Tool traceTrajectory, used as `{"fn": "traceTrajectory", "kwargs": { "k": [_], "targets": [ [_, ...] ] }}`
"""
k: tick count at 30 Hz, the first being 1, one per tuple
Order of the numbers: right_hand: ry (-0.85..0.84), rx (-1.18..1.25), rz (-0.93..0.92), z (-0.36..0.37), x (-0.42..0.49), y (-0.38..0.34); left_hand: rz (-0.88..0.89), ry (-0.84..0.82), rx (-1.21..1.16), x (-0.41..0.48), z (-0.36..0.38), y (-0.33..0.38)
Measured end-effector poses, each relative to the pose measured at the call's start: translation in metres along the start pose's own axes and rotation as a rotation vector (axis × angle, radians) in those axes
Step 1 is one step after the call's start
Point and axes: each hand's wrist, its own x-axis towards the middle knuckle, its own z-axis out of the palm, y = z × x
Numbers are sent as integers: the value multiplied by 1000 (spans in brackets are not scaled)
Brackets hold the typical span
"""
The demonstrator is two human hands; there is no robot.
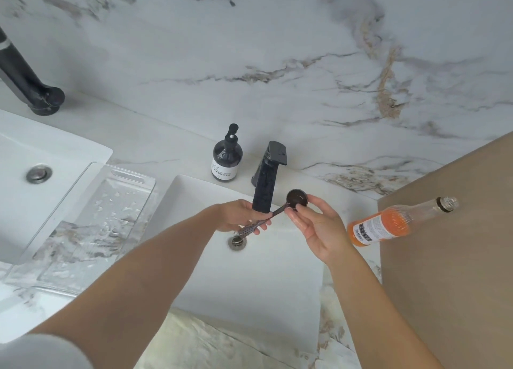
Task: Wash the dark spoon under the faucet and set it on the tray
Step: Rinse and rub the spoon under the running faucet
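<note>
Both hands hold the dark, long-handled spoon with a round bowl over the white rectangular sink basin, just beside the spout of the black angular faucet. The left hand is closed around the textured handle near its end, and the right hand pinches the round bowl between thumb and fingertips. Whether water is running cannot be told.

The spoon looks small, stiff and light, so weight is no concern; once wet, though, its smooth bowl is likely to be slippery. The patterned handle probably offers the surer hold, so carrying it by that end seems wise.

To the left, the clear, ridged glass tray with a cut-out handle lies on the marble counter between the two basins, well apart from the spoon, and the spoon has not yet been set there.
</note>
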Motion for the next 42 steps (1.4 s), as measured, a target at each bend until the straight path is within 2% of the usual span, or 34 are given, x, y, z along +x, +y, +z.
{"fn": "traceTrajectory", "kwargs": {
  "k": [6,13,16,17,21,25,28,31,33,36,42],
  "targets": [
    [-9,-44,-77,8,-15,-9,16,-30,-110,5,0,-4],
    [106,148,-72,-13,-13,-9,120,-11,-363,6,-23,-21],
    [128,207,-29,-19,-9,2,132,-3,-568,2,-32,-30],
    [136,219,-12,-21,-7,7,117,18,-571,0,-34,-32],
    [164,255,53,-24,-1,26,41,197,-155,-19,-40,-40],
    [193,242,114,-15,7,43,73,310,40,-36,-39,-47],
    [187,213,166,-3,13,54,114,298,153,-51,-33,-44],
    [148,178,188,12,19,66,55,256,254,-66,-25,-41],
    [121,113,213,22,20,74,-18,198,260,-76,-19,-47],
    [76,5,247,38,16,88,-47,149,101,-89,-9,-64],
    [93,-161,247,44,11,86,-11,271,-57,-88,14,-79]
  ]
}}
